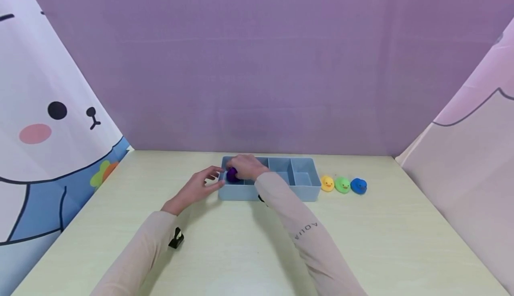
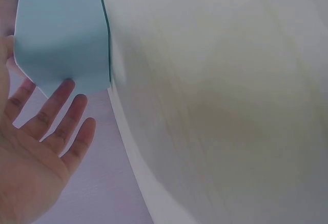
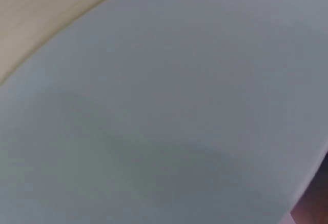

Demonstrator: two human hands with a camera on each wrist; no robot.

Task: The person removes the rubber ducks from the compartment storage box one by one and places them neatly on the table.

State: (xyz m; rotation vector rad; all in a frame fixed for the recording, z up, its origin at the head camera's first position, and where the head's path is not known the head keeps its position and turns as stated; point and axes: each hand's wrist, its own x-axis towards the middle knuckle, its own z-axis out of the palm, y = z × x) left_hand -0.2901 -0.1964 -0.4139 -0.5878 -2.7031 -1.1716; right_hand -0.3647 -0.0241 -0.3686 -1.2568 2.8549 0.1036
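Note:
A light blue divided box (image 1: 270, 193) sits toward the back of the table. My right hand (image 1: 250, 166) reaches into its leftmost compartment and grips a purple rubber duck (image 1: 231, 175), partly covered by the fingers. At the box's left end is my left hand (image 1: 196, 187), thumb and fingers spread. In the left wrist view, fingertips of the left hand (image 2: 36, 157) overlap the end wall of the box (image 2: 64, 34). The right wrist view is mostly filled by the box's wall (image 3: 179, 90), with the right hand just showing in the lower right corner.
Beyond the box's right end stand a yellow rubber duck (image 1: 327, 183), a green one and a blue rubber duck (image 1: 358, 186) in a row. The pale wooden table (image 1: 225, 251) ends at a purple cloth backdrop (image 1: 257, 73). Printed cloths hang on both sides.

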